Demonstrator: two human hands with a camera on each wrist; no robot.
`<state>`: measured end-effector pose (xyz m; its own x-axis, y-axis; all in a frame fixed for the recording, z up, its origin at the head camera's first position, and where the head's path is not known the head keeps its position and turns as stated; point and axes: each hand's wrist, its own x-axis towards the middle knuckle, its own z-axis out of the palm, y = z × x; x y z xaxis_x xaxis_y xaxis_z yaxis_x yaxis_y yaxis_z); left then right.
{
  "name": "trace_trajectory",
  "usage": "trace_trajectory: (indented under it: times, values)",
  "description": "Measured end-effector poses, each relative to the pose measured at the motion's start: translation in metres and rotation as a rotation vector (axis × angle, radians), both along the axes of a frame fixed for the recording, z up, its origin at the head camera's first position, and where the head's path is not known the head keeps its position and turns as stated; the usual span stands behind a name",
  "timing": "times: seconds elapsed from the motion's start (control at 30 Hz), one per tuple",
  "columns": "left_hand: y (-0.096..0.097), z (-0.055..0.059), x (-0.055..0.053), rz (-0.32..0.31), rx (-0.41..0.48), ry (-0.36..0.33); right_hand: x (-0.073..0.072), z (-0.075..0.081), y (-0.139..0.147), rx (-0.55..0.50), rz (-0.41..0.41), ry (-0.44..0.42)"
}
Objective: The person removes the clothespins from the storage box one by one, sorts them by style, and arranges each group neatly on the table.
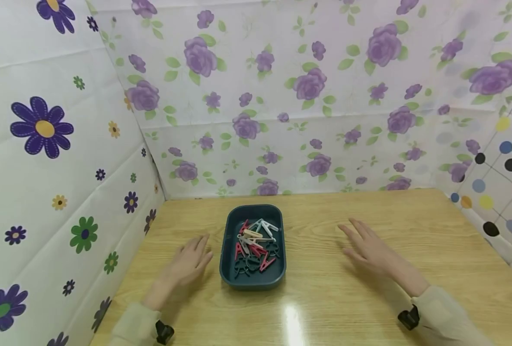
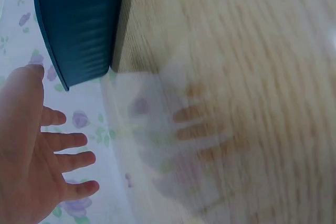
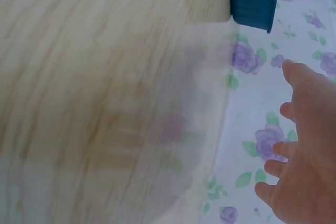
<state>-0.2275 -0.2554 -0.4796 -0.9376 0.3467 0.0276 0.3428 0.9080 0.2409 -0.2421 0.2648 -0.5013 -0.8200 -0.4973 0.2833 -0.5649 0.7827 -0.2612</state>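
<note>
A dark teal plastic bin [image 1: 252, 285] sits on the wooden table, with a jumble of small clips lying in it. Among them are pink clothes pegs [image 1: 266, 262], white pegs [image 1: 268, 225], a cream peg [image 1: 252, 234] and dark green ring-shaped clips [image 1: 252, 262]. My left hand [image 1: 188, 263] hovers just left of the bin, fingers spread and holding nothing; the bin's wall [image 2: 79, 30] rises beyond the thumb in the left wrist view. Farther off, to the right of the bin, my right hand [image 1: 370, 250] is held over the table with extended fingers, likewise holding nothing.
The glossy wood-grain table [image 1: 325, 298] reflects light near its front. A cloth with purple roses [image 1: 247, 96] hangs behind it. Flower-printed cloth [image 1: 66, 182] stands along the left, and dotted cloth [image 1: 493, 192] along the right. Dark wrist devices [image 1: 164, 332] show at both sleeves.
</note>
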Motion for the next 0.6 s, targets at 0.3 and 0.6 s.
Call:
trace_trajectory:
  times: [0.3, 0.6]
  values:
    - [0.01, -0.001, 0.006, -0.003, 0.18, -0.098, -0.006, 0.001, -0.011, -0.031, 0.021, -0.006]
    - [0.025, -0.004, 0.008, -0.012, 0.398, -0.154, -0.009, 0.011, -0.031, -0.055, 0.074, -0.04]
